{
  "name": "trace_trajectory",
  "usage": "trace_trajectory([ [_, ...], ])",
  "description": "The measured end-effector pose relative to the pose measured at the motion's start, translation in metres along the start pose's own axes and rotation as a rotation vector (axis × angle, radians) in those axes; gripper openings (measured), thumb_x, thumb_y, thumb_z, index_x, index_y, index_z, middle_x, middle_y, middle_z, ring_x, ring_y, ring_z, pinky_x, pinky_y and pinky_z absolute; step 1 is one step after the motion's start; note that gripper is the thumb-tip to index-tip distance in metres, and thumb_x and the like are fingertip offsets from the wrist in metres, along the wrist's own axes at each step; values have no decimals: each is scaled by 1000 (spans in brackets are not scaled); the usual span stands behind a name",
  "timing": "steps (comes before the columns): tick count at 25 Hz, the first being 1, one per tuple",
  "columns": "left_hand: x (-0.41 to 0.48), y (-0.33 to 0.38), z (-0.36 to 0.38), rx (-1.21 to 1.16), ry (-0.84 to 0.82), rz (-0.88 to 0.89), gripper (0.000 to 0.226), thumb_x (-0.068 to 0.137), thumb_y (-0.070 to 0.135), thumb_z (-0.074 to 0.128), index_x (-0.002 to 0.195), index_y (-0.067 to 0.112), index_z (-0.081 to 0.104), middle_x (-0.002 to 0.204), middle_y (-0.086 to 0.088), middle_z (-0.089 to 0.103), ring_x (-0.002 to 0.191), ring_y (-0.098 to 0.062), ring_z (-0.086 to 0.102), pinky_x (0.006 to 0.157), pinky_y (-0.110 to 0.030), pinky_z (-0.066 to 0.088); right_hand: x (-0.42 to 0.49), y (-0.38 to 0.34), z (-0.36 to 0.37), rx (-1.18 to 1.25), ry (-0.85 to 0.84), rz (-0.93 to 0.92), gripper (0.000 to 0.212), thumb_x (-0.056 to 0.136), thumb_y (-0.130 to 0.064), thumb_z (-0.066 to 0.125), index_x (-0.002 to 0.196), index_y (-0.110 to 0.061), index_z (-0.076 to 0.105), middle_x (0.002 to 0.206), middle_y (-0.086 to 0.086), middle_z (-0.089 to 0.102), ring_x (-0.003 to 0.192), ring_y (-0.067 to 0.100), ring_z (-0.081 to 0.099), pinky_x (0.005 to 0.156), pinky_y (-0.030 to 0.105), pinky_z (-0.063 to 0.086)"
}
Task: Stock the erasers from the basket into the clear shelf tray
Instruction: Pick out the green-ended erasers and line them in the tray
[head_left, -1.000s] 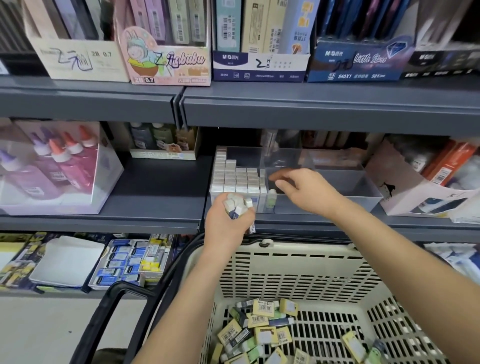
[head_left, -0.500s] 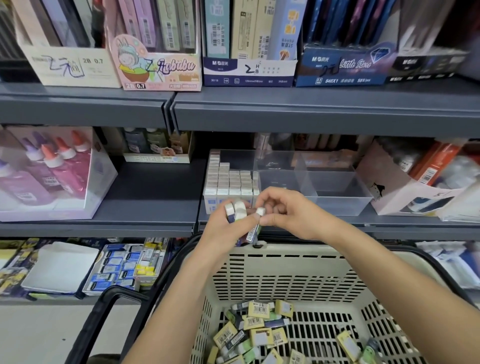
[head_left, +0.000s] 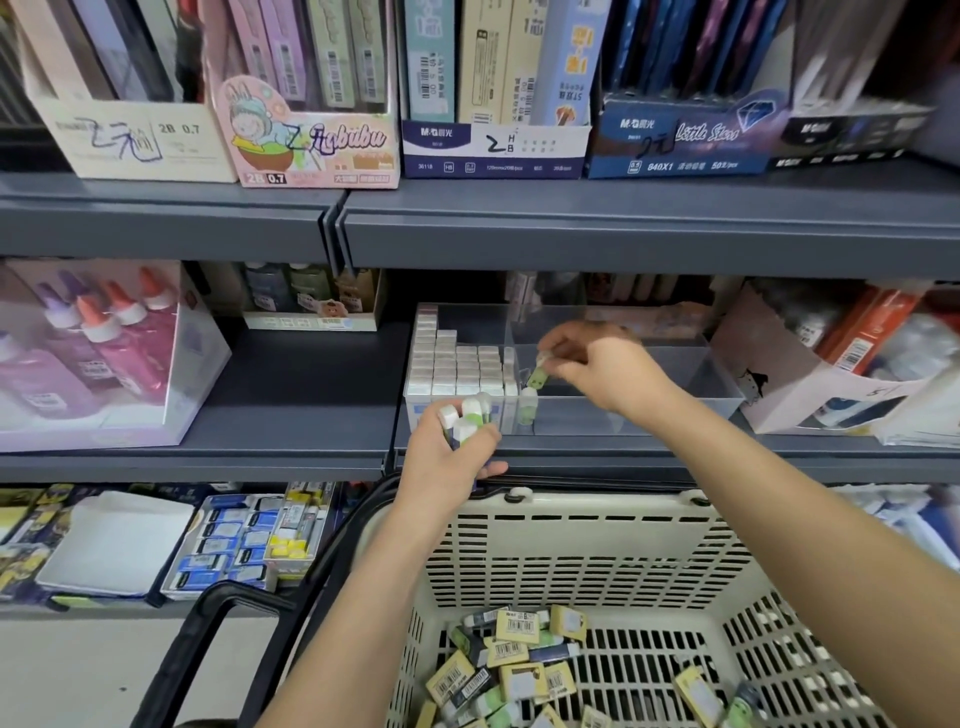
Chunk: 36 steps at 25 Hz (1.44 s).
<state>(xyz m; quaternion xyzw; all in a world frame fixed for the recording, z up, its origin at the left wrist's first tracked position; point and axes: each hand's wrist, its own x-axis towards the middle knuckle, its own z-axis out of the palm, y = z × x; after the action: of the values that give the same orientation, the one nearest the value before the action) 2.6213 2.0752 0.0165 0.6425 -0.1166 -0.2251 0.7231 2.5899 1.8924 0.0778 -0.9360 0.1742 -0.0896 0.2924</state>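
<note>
A clear shelf tray (head_left: 717, 387) stands on the middle shelf, its left part filled with rows of upright erasers (head_left: 457, 366). My right hand (head_left: 597, 364) reaches over the tray and pinches one green-sleeved eraser (head_left: 537, 375) just right of those rows. One eraser (head_left: 527, 405) stands alone at the tray's front wall below it. My left hand (head_left: 447, 457) hovers in front of the tray, gripping a bunch of erasers (head_left: 465, 418). A cream basket (head_left: 571, 551) below holds several loose erasers (head_left: 519, 660).
A box of glue bottles (head_left: 88, 358) sits at the left of the same shelf, a pink carton (head_left: 789, 384) right of the tray. Boxes of pencil leads (head_left: 311, 98) line the shelf above. The basket's black handle (head_left: 202, 639) hangs at the lower left.
My right hand took one eraser from the bunch in my left hand and carried it up and right into the tray. My left hand stayed in front of the tray.
</note>
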Motion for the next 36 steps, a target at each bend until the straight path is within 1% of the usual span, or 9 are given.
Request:
trace_trajectory([
  [7,1,5,1,-17,57,27,16,84,14,68,90,21,55,88,-5,53,66,-7,58,62,-22,56,5,6,14,-58,-189,-16,21,93,-16,52,111,-15,63,111,3,67,102,17,61,89,25,45],
  [11,2,4,-3,-41,59,-39,17,86,10,65,95,19,54,72,-3,56,55,-4,64,80,-47,56,-2,1,12,-179,-118,-72,27,96,-23,47,119,-19,59,118,-1,64,109,17,57,88,23,39],
  [14,2,4,-3,-24,49,-33,16,86,7,63,96,18,55,65,3,61,56,-4,65,81,-47,56,-21,-10,13,-29,77,-166,21,90,-34,55,97,-22,70,92,-8,70,80,1,59,71,15,39],
  [18,-1,4,1,-14,0,22,17,85,2,64,90,17,58,80,-2,60,63,-4,64,60,-26,57,-43,-20,23,127,-81,-128,10,82,-29,66,89,-22,68,69,-13,61,59,-6,56,61,7,43],
  [21,-2,4,0,-7,-6,41,15,85,1,63,91,14,59,81,-1,61,68,-4,65,64,-26,58,-44,-19,8,311,-89,-86,6,83,-19,67,87,-23,67,78,-1,69,73,12,67,72,23,54],
  [25,-1,3,1,18,17,43,20,82,5,68,93,19,61,81,-1,57,64,-3,60,67,-27,58,-25,-9,-18,496,62,-52,16,83,-11,67,81,-27,65,80,-6,70,76,9,65,65,20,56],
  [29,-1,4,2,10,33,51,20,81,7,70,91,22,62,83,-5,59,63,-8,59,65,-26,57,4,2,-10,409,153,37,18,84,-5,64,87,-22,63,90,9,70,84,19,63,83,34,52],
  [33,-2,5,0,-7,48,55,17,82,8,69,91,21,61,78,-7,60,59,-5,59,64,-25,57,19,5,8,210,12,62,17,86,-15,63,84,-32,61,84,-5,66,80,14,62,71,23,50],
  [36,-2,5,1,1,40,64,17,82,9,69,91,21,61,81,-7,62,62,-7,61,63,-24,56,23,8,18,136,-108,76,13,90,-15,58,99,-23,63,102,2,68,93,19,64,85,28,51],
])
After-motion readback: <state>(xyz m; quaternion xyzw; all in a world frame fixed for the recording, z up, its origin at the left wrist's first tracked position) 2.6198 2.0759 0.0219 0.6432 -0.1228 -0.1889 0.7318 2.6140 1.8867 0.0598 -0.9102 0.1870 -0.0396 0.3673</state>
